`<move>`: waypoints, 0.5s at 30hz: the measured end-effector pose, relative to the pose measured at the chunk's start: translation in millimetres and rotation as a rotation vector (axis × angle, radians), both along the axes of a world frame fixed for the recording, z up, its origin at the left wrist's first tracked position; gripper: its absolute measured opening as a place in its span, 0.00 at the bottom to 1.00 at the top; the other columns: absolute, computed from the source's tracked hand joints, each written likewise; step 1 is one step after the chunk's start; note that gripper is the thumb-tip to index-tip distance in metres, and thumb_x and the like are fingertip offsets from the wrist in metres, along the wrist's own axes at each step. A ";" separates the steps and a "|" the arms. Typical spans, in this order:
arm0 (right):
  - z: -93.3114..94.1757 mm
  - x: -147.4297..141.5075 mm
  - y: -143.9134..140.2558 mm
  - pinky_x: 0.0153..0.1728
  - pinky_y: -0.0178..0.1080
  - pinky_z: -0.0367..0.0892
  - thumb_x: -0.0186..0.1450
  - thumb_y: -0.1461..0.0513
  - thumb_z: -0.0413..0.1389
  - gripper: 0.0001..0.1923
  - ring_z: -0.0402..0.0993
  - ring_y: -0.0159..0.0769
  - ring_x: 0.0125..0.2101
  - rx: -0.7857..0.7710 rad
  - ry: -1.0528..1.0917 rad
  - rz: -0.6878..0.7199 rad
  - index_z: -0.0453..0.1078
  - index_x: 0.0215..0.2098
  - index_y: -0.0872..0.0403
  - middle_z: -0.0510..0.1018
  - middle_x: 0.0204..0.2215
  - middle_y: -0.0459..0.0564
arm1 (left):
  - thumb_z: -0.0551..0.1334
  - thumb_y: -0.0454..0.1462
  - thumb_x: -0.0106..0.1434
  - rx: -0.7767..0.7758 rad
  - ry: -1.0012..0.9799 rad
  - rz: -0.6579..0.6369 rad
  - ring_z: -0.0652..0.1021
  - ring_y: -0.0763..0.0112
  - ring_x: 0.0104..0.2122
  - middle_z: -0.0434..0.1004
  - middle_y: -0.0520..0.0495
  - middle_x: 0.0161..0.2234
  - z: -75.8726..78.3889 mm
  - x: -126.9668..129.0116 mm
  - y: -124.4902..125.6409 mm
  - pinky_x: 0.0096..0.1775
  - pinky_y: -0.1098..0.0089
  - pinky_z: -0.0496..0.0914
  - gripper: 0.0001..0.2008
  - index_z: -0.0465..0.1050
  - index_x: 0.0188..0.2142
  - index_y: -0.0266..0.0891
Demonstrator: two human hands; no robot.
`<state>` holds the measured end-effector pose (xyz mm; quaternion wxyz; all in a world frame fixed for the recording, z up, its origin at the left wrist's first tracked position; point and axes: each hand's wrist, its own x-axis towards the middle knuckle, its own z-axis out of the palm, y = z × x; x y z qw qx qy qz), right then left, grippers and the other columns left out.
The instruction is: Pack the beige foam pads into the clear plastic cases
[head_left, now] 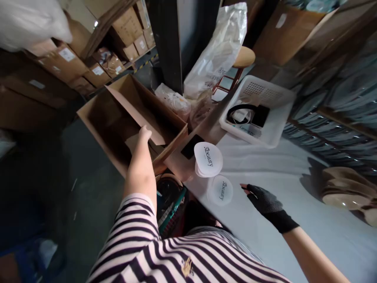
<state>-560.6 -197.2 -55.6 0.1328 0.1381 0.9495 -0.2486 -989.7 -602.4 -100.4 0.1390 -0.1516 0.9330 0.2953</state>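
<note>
Reaching left hand [145, 133] inside cardboard box [118, 118], its long axis diagonal.

Two white "Beauty" pouch stacks [208, 159] [220, 190], one open cardboard box [118, 114], one white basket [273, 125], one wooden stool [243, 57].
</note>
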 end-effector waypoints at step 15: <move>-10.8 70.6 -5.7 0.42 0.43 0.76 0.67 0.56 0.50 0.18 0.82 0.44 0.42 -0.003 -0.068 -0.165 0.77 0.50 0.45 0.83 0.44 0.49 | 0.69 0.42 0.60 -0.371 -0.207 -0.494 0.76 0.50 0.52 0.72 0.33 0.56 37.9 33.6 84.8 0.49 0.54 0.75 0.25 0.71 0.55 0.37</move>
